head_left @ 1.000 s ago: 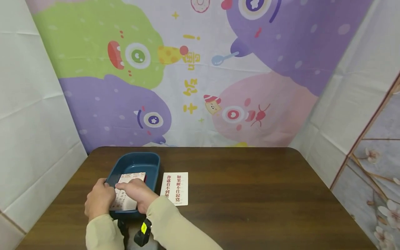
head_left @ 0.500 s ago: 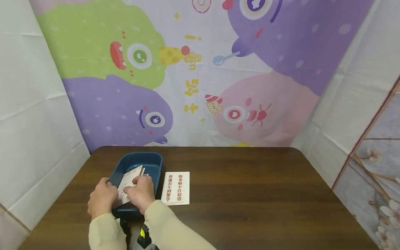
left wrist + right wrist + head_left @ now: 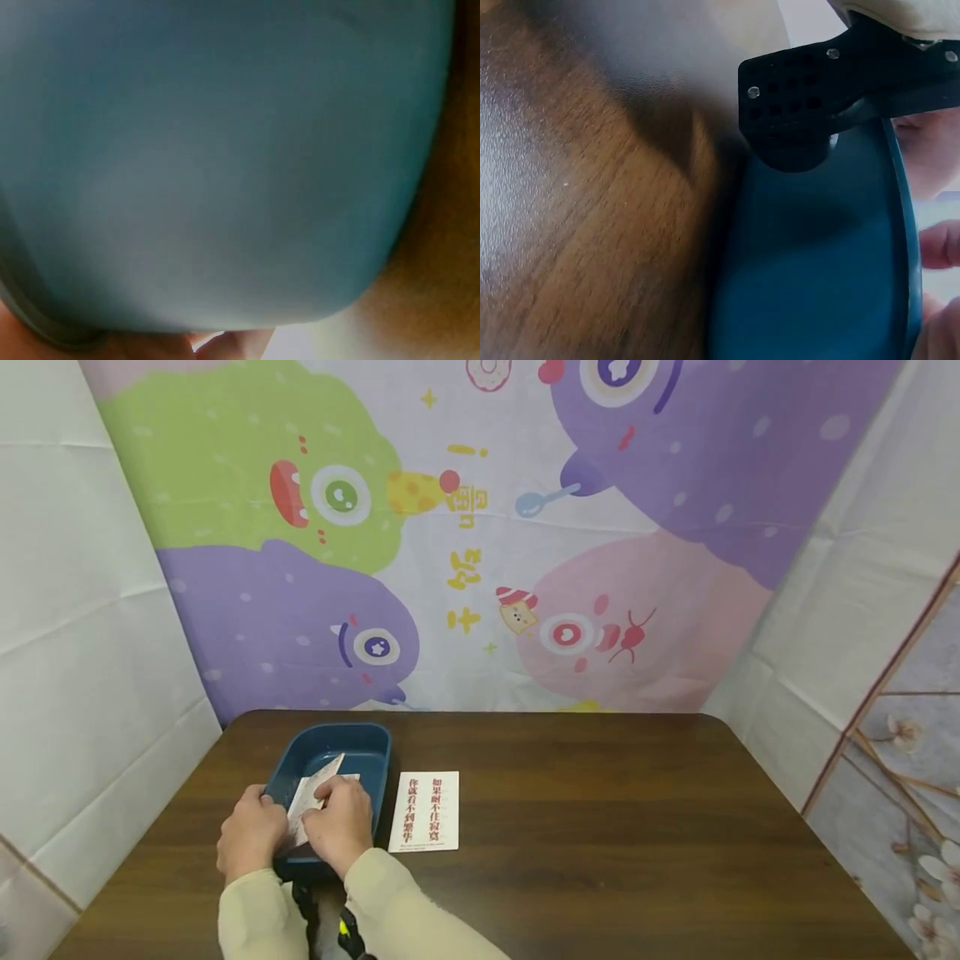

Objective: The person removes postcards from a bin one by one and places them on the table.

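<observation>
Your right hand (image 3: 339,822) is over the near part of the blue tray (image 3: 382,772), fingers curled, thumb and fingers pinching the cards (image 3: 302,804). So right grip: clamped on cards. Your left hand (image 3: 252,833) is at the near left side of the tray, thumb by the cards' left edge. Left grip: fingers mostly hidden, can't tell whether they're clamped on the cards or the tray rim.

Cards sit between your two hands, at the near half of the tray. One is raised and slanted, its tip up to the far right; a pale edge shows just behind it. Can't tell if they touch the tray floor. Far part of the tray shows bare blue.

A loose card (image 3: 424,811) lies flat on the bench (image 3: 600,827), just right of the tray, printed with two columns of red characters plus small print along the near edge.

Left wrist view is mostly the tray's outer wall, blurred, with bits of fingers at the bottom. Right wrist view has a black mount (image 3: 802,90) across the tray wall and partial fingers at the right. Your sleeves (image 3: 423,914) are pale yellow. Cartoon backdrop (image 3: 465,660) hangs beyond the bench's far edge.
</observation>
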Demonstrator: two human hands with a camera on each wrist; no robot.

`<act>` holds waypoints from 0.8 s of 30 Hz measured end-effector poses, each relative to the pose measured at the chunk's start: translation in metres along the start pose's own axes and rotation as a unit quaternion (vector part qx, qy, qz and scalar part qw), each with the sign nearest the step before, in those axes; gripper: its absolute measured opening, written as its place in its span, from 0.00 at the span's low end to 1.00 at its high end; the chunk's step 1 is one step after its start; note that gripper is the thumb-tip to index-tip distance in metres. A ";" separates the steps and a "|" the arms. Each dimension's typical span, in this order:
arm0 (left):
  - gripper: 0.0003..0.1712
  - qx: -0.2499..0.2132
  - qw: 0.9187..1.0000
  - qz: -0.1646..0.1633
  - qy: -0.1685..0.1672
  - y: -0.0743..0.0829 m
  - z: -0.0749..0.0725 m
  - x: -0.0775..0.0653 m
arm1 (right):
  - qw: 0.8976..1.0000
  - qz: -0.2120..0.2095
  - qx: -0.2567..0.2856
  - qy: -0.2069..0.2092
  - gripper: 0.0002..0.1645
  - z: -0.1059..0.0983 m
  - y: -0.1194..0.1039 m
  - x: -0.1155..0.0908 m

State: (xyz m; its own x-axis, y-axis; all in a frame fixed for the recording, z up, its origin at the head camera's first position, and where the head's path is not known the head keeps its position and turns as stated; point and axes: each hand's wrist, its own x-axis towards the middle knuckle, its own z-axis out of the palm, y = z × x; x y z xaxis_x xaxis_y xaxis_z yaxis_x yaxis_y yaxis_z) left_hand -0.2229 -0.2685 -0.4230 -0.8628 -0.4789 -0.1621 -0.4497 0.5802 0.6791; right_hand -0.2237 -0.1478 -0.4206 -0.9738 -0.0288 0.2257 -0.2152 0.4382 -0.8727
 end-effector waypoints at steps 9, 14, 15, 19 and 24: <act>0.30 -0.001 1.000 -0.001 0.000 0.001 0.001 0.000 | 1.000 0.015 0.003 0.002 0.11 0.001 0.000 0.000; 0.29 0.000 1.000 0.001 0.001 0.000 0.001 0.000 | 0.998 0.036 0.042 0.010 0.10 0.002 0.000 -0.002; 0.29 -0.001 1.000 0.000 0.001 0.000 0.001 0.000 | 0.998 0.033 0.044 0.014 0.09 0.002 0.000 -0.002; 0.29 -0.004 1.000 -0.003 0.002 0.000 0.002 0.000 | 0.999 0.002 0.045 0.026 0.08 0.001 0.001 -0.003; 0.29 -0.008 1.000 -0.005 0.001 0.001 0.002 0.000 | 0.998 -0.017 0.049 0.036 0.08 0.001 0.002 -0.002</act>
State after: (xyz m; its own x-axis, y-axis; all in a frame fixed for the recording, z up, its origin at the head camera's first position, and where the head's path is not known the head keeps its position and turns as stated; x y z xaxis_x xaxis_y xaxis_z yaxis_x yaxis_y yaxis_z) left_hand -0.2236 -0.2667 -0.4240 -0.8582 -0.4853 -0.1674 -0.4542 0.5658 0.6882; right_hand -0.2220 -0.1477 -0.4235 -0.9588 0.0246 0.2830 -0.2572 0.3479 -0.9016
